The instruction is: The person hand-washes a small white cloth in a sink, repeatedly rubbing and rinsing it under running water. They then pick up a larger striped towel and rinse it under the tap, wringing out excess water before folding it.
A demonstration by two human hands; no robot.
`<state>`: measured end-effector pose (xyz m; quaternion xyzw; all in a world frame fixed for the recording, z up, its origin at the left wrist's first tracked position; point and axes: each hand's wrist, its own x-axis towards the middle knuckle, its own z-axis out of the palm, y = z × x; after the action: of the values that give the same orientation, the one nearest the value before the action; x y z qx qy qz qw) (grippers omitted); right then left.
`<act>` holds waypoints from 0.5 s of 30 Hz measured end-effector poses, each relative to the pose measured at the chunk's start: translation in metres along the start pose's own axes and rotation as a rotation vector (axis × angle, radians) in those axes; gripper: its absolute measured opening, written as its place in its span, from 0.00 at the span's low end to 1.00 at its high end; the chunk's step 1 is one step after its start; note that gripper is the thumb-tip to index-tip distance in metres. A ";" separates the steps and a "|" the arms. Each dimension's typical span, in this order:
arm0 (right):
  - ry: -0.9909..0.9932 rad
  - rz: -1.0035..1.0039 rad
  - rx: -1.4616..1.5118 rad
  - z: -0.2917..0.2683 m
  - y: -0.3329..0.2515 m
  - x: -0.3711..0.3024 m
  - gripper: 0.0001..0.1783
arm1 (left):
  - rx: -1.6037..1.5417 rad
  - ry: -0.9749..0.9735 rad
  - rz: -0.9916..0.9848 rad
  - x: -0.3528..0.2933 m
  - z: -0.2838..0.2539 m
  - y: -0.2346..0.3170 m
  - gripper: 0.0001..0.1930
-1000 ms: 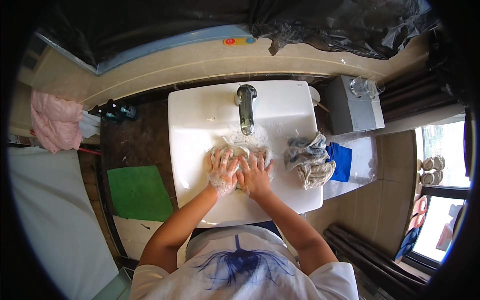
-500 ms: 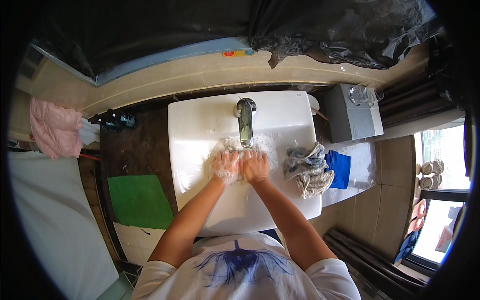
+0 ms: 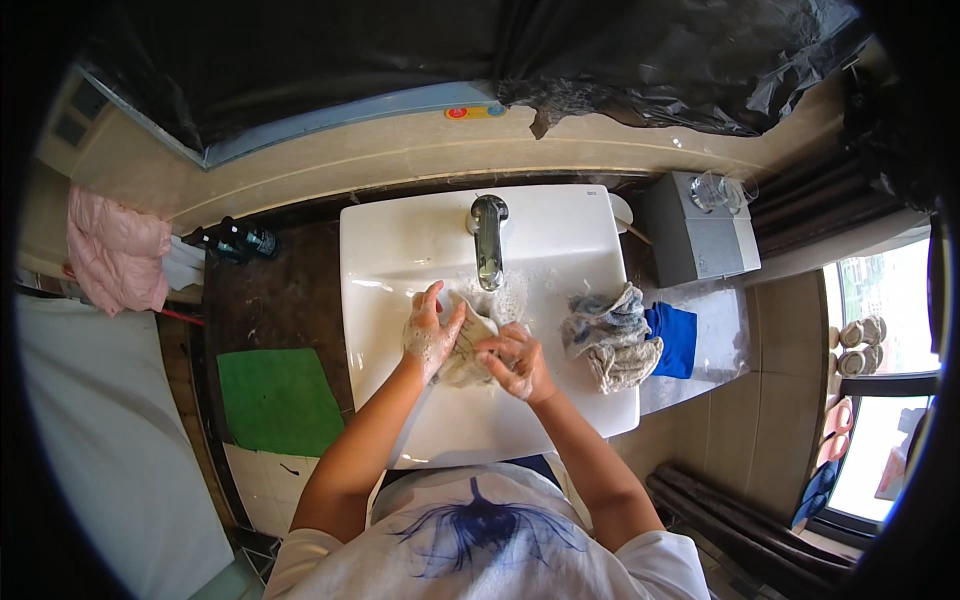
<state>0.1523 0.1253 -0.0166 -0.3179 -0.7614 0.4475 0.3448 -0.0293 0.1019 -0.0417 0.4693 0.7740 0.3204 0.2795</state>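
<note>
A wet, soapy greyish-white cloth (image 3: 468,350) lies bunched in the white basin below the chrome faucet (image 3: 489,245). My left hand (image 3: 428,335), flecked with suds, is against the cloth's left side, thumb and fingers spread. Something small and red shows beside its fingers, too little of it to name. On the cloth's right edge, my right hand (image 3: 518,362) has its fingers curled in, closed on the fabric. Foam (image 3: 512,292) clings to the basin around the faucet's end.
Wet grey-and-white cloths (image 3: 612,338) are heaped on the right rim of the sink (image 3: 590,230), beside a folded blue cloth (image 3: 673,340). A grey box (image 3: 700,235) with glasses on top stands behind. On the left are a green mat (image 3: 280,400) and dark bottles (image 3: 240,238).
Both hands, formerly side by side pressing down in the suds, have moved apart. The right hand has come nearer and curled; the left has turned its fingers up. More of the cloth shows.
</note>
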 end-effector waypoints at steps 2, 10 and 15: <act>-0.049 -0.025 0.035 0.002 -0.017 -0.004 0.17 | 0.245 -0.104 0.018 0.005 0.002 -0.003 0.29; 0.306 0.372 -0.500 0.020 0.026 -0.011 0.31 | 0.104 -0.447 -0.282 0.014 0.034 -0.047 0.30; 0.282 0.940 0.398 0.025 0.061 -0.007 0.35 | -0.670 -0.429 -0.318 0.003 0.026 -0.035 0.25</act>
<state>0.1469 0.1322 -0.0829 -0.6105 -0.3833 0.6425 0.2600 -0.0309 0.0980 -0.0854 0.2833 0.6141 0.4022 0.6171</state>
